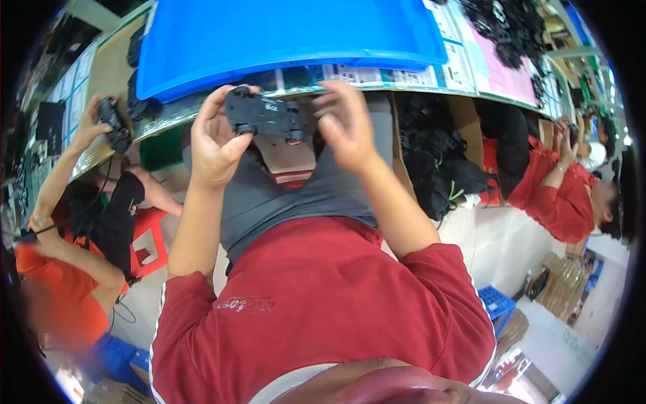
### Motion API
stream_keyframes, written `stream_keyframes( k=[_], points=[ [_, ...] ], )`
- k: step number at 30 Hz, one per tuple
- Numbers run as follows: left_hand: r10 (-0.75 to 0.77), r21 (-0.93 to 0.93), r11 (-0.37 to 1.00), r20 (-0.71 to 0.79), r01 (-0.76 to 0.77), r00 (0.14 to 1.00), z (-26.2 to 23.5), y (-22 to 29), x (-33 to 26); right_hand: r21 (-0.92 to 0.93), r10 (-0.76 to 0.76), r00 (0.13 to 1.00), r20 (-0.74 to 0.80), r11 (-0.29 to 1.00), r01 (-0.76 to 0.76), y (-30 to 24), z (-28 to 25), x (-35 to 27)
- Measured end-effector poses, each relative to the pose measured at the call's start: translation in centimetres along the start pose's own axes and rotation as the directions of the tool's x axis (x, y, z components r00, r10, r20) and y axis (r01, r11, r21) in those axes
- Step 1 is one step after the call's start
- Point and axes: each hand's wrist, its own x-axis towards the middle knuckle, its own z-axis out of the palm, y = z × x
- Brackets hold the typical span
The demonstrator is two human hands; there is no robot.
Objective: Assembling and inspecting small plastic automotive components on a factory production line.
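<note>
My left hand (pixel 214 138) grips a small black toy-car chassis (pixel 264 116) with black wheels, held above my lap at the table edge. My right hand (pixel 344 124) hovers just right of the chassis, fingers curled and apart, with nothing seen in it; whether it touches the chassis is unclear. I wear a red shirt and grey trousers.
A big blue tray (pixel 289 34) lies on the table in front of me. A person on my left holds a black part (pixel 114 124). Another person in red (pixel 558 195) sits on my right. A box of black parts (pixel 437 161) stands beside my right knee.
</note>
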Motion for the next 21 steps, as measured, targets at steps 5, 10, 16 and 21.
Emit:
stream_keyframes(
  k=[5, 10, 16, 21],
  points=[
    [-0.096, -0.187, 0.977, 0.015, 0.097, 0.995, 0.4, -0.6, -0.4, -0.327, -0.232, 0.899, 0.372, 0.873, 0.361, -3.0, 1.3, -0.9],
    [-0.121, -0.117, 0.985, 0.036, 0.124, 0.992, 0.3, -1.6, -0.3, -0.304, -0.078, 0.939, 0.334, 0.934, 0.186, -4.2, -0.3, -0.9],
    [-0.118, 0.149, 0.984, 0.121, 0.1, 0.986, 0.1, -3.4, -0.6, -0.385, 0.085, 0.944, 0.319, 0.922, 0.047, -5.4, -2.3, -1.5],
    [-0.04, 0.749, 0.638, 0.264, -0.179, 0.964, -0.6, -1.6, 2.5, -0.46, 0.045, 0.976, 0.214, 0.886, 0.06, -5.7, -6.6, -1.6]
  ],
)
